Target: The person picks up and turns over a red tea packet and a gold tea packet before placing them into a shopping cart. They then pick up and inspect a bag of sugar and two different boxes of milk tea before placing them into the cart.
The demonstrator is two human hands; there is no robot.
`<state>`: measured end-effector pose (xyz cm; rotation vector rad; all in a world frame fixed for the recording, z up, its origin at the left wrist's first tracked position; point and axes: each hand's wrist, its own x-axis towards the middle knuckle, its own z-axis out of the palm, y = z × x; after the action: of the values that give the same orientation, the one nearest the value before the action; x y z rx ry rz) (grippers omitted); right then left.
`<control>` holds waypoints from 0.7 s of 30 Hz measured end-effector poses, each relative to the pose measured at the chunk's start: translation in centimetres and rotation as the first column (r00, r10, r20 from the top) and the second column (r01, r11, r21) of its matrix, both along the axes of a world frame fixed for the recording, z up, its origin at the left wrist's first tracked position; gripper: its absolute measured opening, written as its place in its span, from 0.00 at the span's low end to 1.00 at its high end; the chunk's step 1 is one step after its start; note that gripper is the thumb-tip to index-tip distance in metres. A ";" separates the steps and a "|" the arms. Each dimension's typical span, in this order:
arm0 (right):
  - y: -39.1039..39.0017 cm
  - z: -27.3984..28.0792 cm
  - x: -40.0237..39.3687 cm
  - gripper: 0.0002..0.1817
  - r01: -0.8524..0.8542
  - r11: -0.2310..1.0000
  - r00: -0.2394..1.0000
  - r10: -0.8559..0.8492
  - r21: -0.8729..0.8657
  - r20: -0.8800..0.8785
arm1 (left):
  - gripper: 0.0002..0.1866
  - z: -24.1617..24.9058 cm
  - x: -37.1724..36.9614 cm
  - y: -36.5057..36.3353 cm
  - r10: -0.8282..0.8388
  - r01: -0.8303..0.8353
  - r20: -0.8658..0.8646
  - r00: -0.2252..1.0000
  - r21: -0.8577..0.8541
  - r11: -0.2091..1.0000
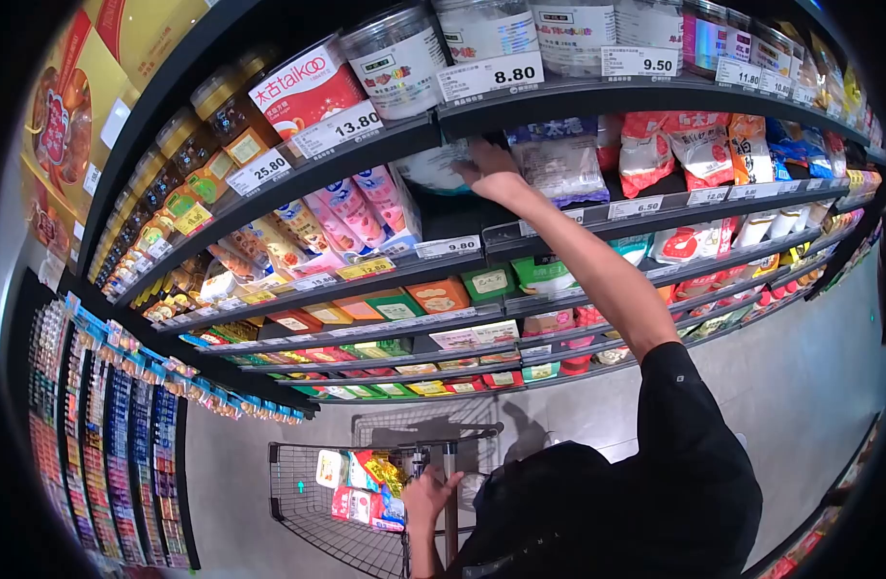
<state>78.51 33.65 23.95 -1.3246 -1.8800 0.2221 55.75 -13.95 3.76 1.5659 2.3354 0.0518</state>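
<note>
My right hand [491,166] reaches into the second shelf from the top, its fingers at a clear bag with white contents [436,168]. The shelf above shades the fingertips, so their grip is hard to make out. To the right of the hand lies a white and purple bag [558,166]. Pink bottles [351,212] stand to the left. Low in the view, my left hand [428,494] is closed round the handle of a shopping cart [313,526]. Several colourful packages [368,487] lie in the cart.
Jars [396,63] and a red and white box [306,92] line the top shelf. Lower shelves hold boxes and bags. A rack of small items [105,434] stands at the left. Grey floor [235,482] shows around the cart.
</note>
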 end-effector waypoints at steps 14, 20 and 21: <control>-5.1 2.4 7.5 0.21 -0.117 0.993 0.722 0.086 0.001 -0.686 | 0.13 17.8 4.8 20.7 -0.563 -0.095 0.609 0.559 0.721 0.686; -13.2 4.0 11.0 0.20 -0.355 0.929 0.510 0.102 -0.101 -0.854 | 0.22 20.3 10.0 25.0 -0.627 -0.219 0.774 0.088 0.629 0.746; -14.2 3.4 11.5 0.20 -0.360 0.927 0.518 0.104 -0.107 -0.849 | 0.23 20.4 10.4 25.0 -0.608 -0.240 0.793 -0.030 0.585 0.775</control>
<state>89.98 19.46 27.37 -0.8391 -1.1719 1.1030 66.20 11.04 24.21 1.2049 0.7519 1.4903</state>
